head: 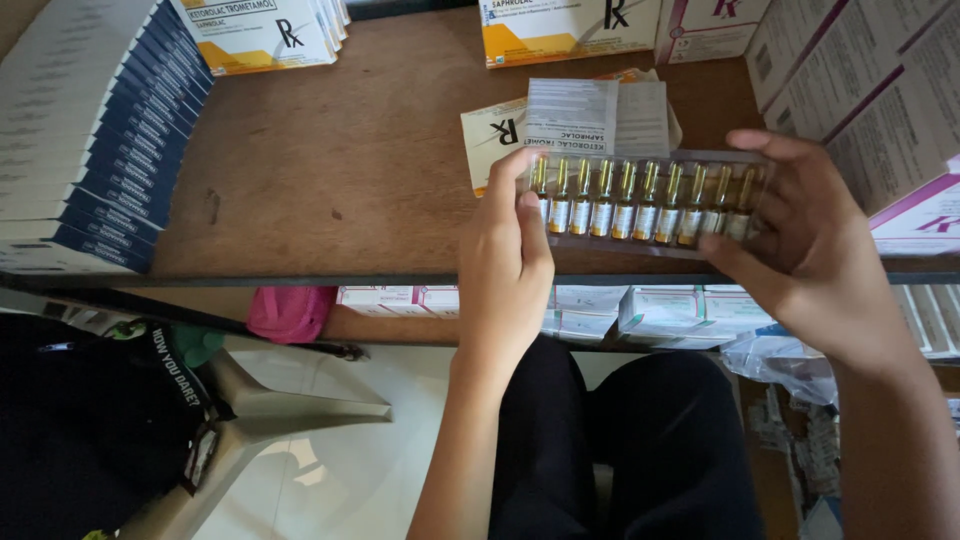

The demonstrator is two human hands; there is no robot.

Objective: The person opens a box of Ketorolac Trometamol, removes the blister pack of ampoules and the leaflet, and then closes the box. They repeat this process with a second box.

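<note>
Bare tabletop lying open at centre-left

Blue cartons [100,150] are walling the wooden table [340,160] leftward; white boxes [860,90] are crowding its right.

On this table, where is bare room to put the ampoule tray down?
Bare wood lies mid-table, between the stacked blue-edged boxes and the flat carton. The right side is crowded with boxes. Both hands, left and right, hold the tray.
</note>
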